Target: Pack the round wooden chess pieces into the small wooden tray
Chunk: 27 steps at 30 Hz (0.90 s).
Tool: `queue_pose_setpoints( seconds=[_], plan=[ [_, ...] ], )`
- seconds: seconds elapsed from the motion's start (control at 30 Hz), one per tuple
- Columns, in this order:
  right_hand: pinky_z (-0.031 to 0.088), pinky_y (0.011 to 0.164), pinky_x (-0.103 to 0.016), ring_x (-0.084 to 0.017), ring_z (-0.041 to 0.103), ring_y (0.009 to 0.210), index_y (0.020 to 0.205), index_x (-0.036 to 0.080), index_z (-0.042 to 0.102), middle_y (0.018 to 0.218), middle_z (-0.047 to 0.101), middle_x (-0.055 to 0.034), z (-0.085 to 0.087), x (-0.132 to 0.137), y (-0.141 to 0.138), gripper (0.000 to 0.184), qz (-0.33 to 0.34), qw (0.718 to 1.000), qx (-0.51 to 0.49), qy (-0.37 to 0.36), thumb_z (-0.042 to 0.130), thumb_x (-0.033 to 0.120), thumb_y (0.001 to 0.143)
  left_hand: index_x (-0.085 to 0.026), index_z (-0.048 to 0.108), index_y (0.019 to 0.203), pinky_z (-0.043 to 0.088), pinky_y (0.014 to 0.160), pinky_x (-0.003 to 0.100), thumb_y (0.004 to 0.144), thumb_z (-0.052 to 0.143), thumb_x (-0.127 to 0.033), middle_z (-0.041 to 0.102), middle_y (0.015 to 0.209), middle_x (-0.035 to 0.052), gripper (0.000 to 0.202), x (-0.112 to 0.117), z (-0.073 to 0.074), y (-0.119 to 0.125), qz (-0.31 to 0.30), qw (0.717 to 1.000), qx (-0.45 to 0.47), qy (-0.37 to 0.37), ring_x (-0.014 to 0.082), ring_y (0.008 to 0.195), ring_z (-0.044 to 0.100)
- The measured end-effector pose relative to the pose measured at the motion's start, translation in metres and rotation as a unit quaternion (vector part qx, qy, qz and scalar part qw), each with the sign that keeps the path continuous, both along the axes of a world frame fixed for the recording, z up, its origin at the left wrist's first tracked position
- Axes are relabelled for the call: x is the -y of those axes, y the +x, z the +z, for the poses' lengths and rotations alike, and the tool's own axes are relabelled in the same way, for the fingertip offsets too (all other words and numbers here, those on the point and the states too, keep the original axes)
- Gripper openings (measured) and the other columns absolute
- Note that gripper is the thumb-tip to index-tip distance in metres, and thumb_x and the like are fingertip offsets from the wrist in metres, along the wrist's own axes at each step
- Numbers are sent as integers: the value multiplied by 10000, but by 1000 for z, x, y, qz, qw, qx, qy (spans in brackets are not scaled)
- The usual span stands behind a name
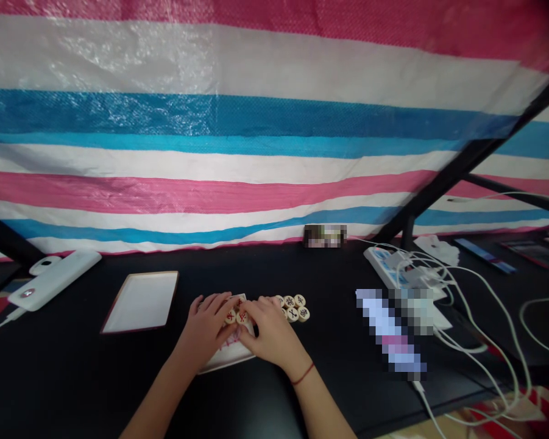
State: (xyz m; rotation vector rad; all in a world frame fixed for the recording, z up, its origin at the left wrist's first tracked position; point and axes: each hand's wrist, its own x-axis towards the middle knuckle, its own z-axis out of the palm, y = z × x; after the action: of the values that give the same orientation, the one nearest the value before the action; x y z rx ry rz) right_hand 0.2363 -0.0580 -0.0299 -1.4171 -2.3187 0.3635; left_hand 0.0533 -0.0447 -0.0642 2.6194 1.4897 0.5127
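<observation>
We see our 2 hands close together near the middle of the black table [329,268]. Our left hand [204,326] and right hand [272,329] cup round wooden xiangqi pieces [292,308], some with red characters between the hands and the rest in a small cluster just beyond the right hand. Our fingers [261,310] curve down onto the pieces, touching them, but we cannot tell whether they are clenched. A white paper sheet [226,356] with pink markings lies under the hands. A red string bracelet [303,374] circles the right wrist. To the left sit a flat white tray [141,302] and a white device [55,279]; to the right, a power strip [384,268], white cables [475,317] and a blurred object [390,332]. A striped tarp [210,152] hangs behind.
</observation>
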Motion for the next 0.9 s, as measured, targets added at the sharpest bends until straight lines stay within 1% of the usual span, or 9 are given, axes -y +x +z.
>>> queue_pose_setpoints(
  seconds=[0.13, 0.33, 0.57, 0.7, 0.73, 0.77, 0.83, 0.9],
  plan=[
    [276, 728, -297, -170, 481, 715, 826, 204, 541, 685, 537, 19, -2, 0, 0, 81, -11, 1000, 9, 5, 532, 145, 770, -312, 512, 1331, 342, 1032, 435, 904, 538, -297, 612, 1301, 51, 428, -1, -1, -2, -4, 1000, 3, 4, 232, 1182, 546],
    [274, 727, -289, -156, 474, 669, 762, 206, 525, 630, 502, 34, -5, -2, 3, 93, -14, 1000, 3, -4, 522, 113, 751, -309, 525, 1316, 358, 1016, 434, 891, 539, -277, 612, 1303, 51, 426, -2, -1, -3, -7, 1000, 0, -11, 231, 1178, 549],
    [286, 730, -281, -150, 503, 672, 701, 200, 506, 619, 522, 39, -6, -3, 4, 103, -15, 999, -36, -27, 548, 122, 754, -297, 549, 1296, 348, 1028, 440, 854, 557, -266, 619, 1282, 69, 443, 0, 4, 1, 1, 1000, 15, -12, 241, 1162, 553],
    [311, 722, -277, -141, 520, 648, 726, 205, 552, 611, 546, 42, -7, -7, 9, 122, -16, 996, -86, -7, 522, 88, 749, -292, 544, 1303, 352, 1019, 450, 846, 568, -285, 614, 1289, 73, 458, 0, 7, 3, 4, 1000, 10, -23, 252, 1162, 549],
    [323, 716, -279, -143, 522, 640, 741, 207, 566, 622, 563, 35, -8, -9, 13, 135, -30, 994, -107, 9, 509, 85, 747, -292, 541, 1306, 354, 1015, 451, 847, 568, -288, 614, 1289, 72, 459, 0, 8, 3, 6, 1000, 10, -24, 254, 1159, 551],
    [339, 711, -283, -148, 528, 639, 757, 210, 579, 642, 584, 24, -9, -11, 18, 145, -58, 989, -133, 29, 495, 92, 750, -292, 542, 1304, 358, 1011, 452, 849, 570, -292, 618, 1285, 71, 456, 0, 8, 4, 9, 1000, 10, -24, 254, 1152, 555],
    [374, 701, -293, -166, 544, 657, 797, 211, 595, 699, 619, -7, -12, -17, 32, 149, -146, 969, -188, 73, 471, 131, 775, -286, 547, 1297, 359, 1009, 458, 848, 582, -307, 627, 1270, 71, 451, 1, 9, 6, 18, 1000, 12, -20, 256, 1137, 564],
    [401, 692, -300, -181, 551, 672, 828, 204, 601, 722, 622, -26, -13, -23, 47, 147, -227, 945, -216, 97, 460, 177, 797, -279, 545, 1298, 355, 1013, 473, 839, 605, -320, 639, 1248, 68, 465, 1, 9, 9, 33, 999, 13, -17, 261, 1123, 573]
  ],
)
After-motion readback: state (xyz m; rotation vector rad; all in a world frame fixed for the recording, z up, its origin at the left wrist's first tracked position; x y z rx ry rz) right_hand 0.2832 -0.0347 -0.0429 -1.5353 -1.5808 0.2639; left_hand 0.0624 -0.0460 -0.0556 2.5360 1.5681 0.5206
